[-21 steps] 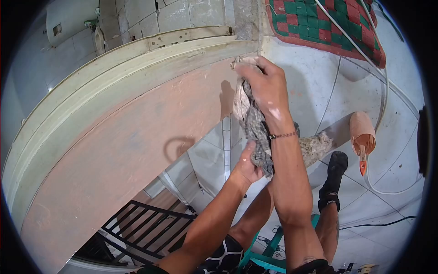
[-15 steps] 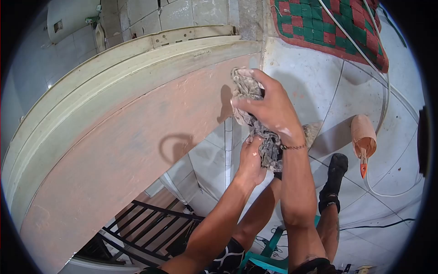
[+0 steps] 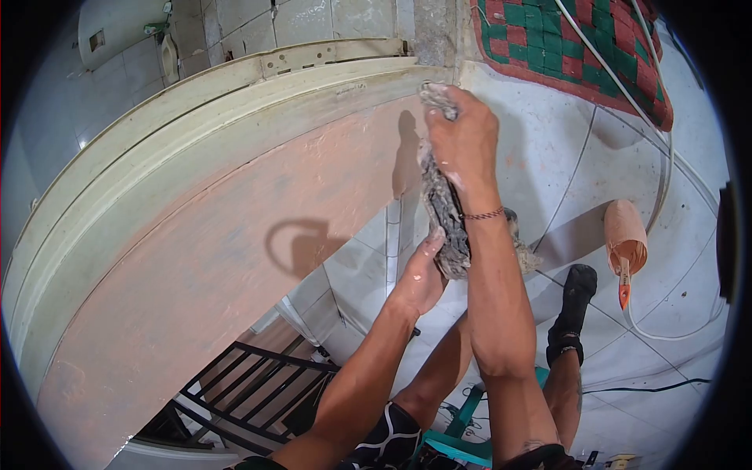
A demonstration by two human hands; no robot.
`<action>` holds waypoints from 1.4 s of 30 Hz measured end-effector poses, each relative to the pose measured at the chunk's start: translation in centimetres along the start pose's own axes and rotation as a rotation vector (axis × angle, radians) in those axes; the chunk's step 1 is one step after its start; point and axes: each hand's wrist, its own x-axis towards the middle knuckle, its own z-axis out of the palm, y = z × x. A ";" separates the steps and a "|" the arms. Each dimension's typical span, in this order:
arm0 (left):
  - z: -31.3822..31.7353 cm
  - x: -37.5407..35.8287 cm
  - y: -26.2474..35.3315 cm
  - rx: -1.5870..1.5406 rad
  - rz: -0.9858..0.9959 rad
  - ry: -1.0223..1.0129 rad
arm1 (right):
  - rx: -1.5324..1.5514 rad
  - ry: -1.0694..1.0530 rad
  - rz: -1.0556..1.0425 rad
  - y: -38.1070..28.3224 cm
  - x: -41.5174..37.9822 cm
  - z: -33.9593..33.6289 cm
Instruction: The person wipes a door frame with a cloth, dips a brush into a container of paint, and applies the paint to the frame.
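A crumpled grey-and-beige rag (image 3: 443, 202) is stretched between my two hands. My right hand (image 3: 462, 133), with a bracelet at the wrist, is closed round its upper part near the far end of the door panel. My left hand (image 3: 424, 276) grips the lower part, thumb on top and fingers hidden beneath the cloth. Pale smears mark both hands. To the left lies the panel (image 3: 211, 243), its middle coated pinkish and its raised border cream. Part of the rag hangs out behind my right wrist.
An orange-coated cup (image 3: 625, 227) with a paintbrush (image 3: 624, 286) in it sits on the tiled floor at right. A red-green woven mat (image 3: 572, 47), a white cable (image 3: 666, 157), a black metal rack (image 3: 251, 392) and a teal stool (image 3: 462, 439) are nearby.
My right hand has moved up and away and its fingers have closed further on the rag. The rag is drawn out longer. My left hand has shifted slightly left.
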 end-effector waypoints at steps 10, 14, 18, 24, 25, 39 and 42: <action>0.0 1.2 0.3 0.180 -0.015 0.302 | -0.033 0.112 -0.059 1.8 -0.2 3.8; -0.7 0.7 0.7 0.101 -0.006 0.340 | 0.013 0.086 -0.096 0.8 -1.0 5.7; -1.6 -1.8 0.7 0.176 -0.020 0.408 | 0.113 0.035 -0.020 -2.6 -2.4 5.3; -1.3 -3.9 0.7 0.391 0.112 0.421 | 0.319 -0.058 -0.099 -5.4 -4.0 4.9; -0.2 -3.5 0.8 0.294 0.085 0.501 | 0.300 -0.006 -0.116 -5.0 -3.3 4.6; 1.4 -0.7 1.4 0.038 -0.032 0.351 | -0.080 0.120 -0.076 0.7 1.8 4.3; 1.4 -1.5 1.9 0.015 -0.024 0.374 | -0.043 0.061 -0.043 -1.3 0.8 5.0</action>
